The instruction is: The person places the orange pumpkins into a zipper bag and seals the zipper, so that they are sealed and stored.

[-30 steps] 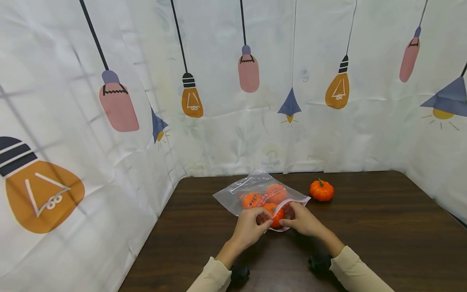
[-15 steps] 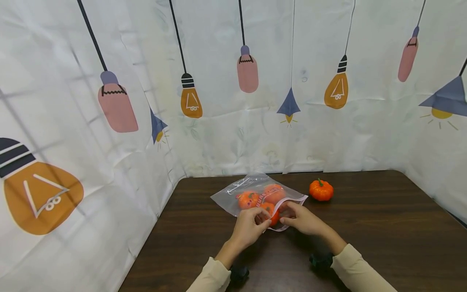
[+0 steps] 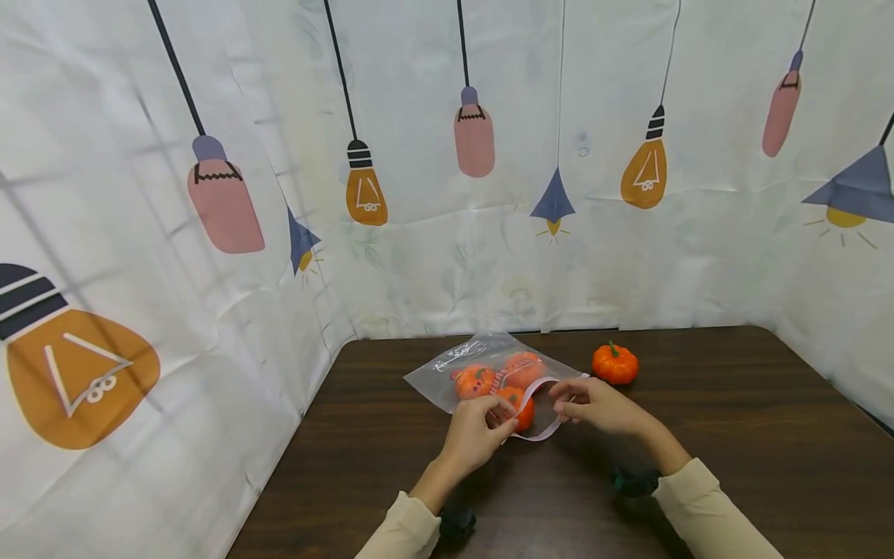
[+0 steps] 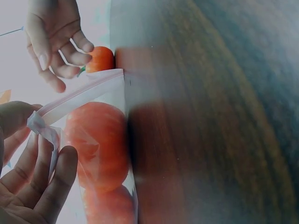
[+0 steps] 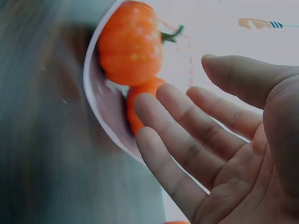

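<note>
A clear zip bag (image 3: pixel 436 380) with a pink-white rim lies on the table, its mouth gaping toward me. Inside are small orange toy pumpkins; one pumpkin (image 3: pixel 515 407) sits just within the mouth. My left hand (image 3: pixel 473 436) pinches the near left part of the rim (image 4: pixel 91 92) between thumb and fingers. My right hand (image 3: pixel 602 405) is at the right side of the mouth, and its fingers (image 5: pixel 182 133) are spread and relaxed, holding nothing. Whether its fingertips touch the rim is hard to tell. Another pumpkin (image 3: pixel 615 364) with a green stem stands outside, beyond the right hand.
The dark wooden table (image 3: pixel 740 435) stretches out to both sides. Behind and to the left hangs a white curtain (image 3: pixel 419 264) printed with lamps. Dark wrist cameras are under both forearms.
My right hand has drawn back out of the bag's mouth, moving right and slightly away. My left hand keeps its pinch on the rim. The bag shifted slightly left earlier.
</note>
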Demonstrator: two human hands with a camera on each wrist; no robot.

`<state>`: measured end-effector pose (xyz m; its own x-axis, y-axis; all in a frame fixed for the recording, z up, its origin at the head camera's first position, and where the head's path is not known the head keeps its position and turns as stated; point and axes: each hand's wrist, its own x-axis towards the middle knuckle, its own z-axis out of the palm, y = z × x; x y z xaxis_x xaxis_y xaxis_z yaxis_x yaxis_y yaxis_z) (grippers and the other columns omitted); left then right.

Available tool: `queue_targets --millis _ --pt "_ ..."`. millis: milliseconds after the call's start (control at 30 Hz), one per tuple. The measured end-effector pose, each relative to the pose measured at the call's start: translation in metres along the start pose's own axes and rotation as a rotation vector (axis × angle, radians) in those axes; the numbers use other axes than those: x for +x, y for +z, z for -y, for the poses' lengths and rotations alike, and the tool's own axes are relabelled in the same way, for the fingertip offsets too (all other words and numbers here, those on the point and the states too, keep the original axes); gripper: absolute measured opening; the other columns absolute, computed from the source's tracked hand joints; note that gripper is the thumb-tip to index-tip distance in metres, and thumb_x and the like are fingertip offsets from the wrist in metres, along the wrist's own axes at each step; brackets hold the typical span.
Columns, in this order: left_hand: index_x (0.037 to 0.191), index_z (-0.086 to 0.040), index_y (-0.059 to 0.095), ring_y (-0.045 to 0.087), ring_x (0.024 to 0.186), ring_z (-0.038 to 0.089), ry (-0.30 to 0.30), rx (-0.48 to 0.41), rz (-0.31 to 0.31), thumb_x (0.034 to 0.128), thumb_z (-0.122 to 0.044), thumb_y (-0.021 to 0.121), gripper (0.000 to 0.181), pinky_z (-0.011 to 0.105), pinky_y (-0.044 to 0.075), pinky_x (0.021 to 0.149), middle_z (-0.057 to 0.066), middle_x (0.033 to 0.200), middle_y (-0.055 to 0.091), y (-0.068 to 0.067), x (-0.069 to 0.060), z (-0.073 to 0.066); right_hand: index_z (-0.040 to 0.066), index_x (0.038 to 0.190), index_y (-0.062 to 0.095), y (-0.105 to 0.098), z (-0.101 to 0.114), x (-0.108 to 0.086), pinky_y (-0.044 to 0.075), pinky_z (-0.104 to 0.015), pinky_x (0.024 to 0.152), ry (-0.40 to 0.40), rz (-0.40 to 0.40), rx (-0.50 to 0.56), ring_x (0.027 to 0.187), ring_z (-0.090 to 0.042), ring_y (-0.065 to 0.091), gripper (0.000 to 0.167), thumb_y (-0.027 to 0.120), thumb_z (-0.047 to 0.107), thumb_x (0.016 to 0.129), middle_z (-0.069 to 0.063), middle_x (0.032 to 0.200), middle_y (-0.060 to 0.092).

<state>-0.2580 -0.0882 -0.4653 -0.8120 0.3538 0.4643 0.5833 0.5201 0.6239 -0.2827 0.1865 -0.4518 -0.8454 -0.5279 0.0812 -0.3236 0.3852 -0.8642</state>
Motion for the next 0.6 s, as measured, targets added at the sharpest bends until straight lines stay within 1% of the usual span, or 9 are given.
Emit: queue_targets --millis 133,333,367,467,600 --pt "0.088 -0.015 0.075 0.054 0.063 -0.005 0.003 -0.008 0.003 0.0867 -0.015 0.08 0.005 0.014 0.049 0.061 -0.004 0.074 0.07 0.0 -0.001 0.001 -0.009 0.128 0.058 -0.011 0.0 -0.005 0.06 -0.04 0.081 -0.008 -0.032 0.006 0.088 -0.036 0.07 0.041 0.065 0.02 0.1 -0.024 0.1 0.068" --pt "0.088 -0.014 0.076 0.054 0.064 -0.004 0.001 -0.019 0.015 0.0867 -0.014 0.08 0.005 0.015 0.049 0.061 -0.004 0.073 0.069 0.0 -0.001 0.001 -0.008 0.132 0.055 -0.028 -0.002 -0.013 0.06 -0.04 0.083 0.034 -0.112 0.04 0.091 -0.036 0.068 0.042 0.063 0.02 0.102 -0.03 0.105 0.063" --pt "0.088 -0.014 0.076 0.054 0.064 -0.004 0.0 -0.018 0.016 0.0867 -0.015 0.08 0.005 0.015 0.049 0.061 -0.004 0.073 0.068 0.0 -0.001 0.001 -0.007 0.133 0.055 -0.03 -0.002 -0.014 0.06 -0.04 0.083 0.042 -0.128 0.046 0.091 -0.033 0.069 0.042 0.062 0.021 0.102 -0.029 0.106 0.063" --pt "0.089 -0.015 0.076 0.054 0.064 -0.004 -0.007 -0.012 0.019 0.0867 -0.016 0.08 0.005 0.015 0.049 0.061 -0.005 0.073 0.068 0.0 -0.001 0.001 -0.009 0.132 0.055 -0.037 -0.004 -0.017 0.06 -0.039 0.082 0.036 -0.182 0.046 0.09 -0.03 0.068 0.041 0.062 0.018 0.102 -0.029 0.107 0.063" --pt "0.089 -0.015 0.076 0.053 0.063 -0.004 -0.014 -0.013 0.026 0.0869 -0.016 0.08 0.005 0.015 0.049 0.061 -0.005 0.072 0.068 0.0 -0.001 0.001 -0.009 0.128 0.057 -0.045 -0.009 -0.019 0.06 -0.033 0.08 0.023 -0.283 0.03 0.09 -0.022 0.068 0.036 0.062 0.016 0.102 -0.026 0.108 0.064"
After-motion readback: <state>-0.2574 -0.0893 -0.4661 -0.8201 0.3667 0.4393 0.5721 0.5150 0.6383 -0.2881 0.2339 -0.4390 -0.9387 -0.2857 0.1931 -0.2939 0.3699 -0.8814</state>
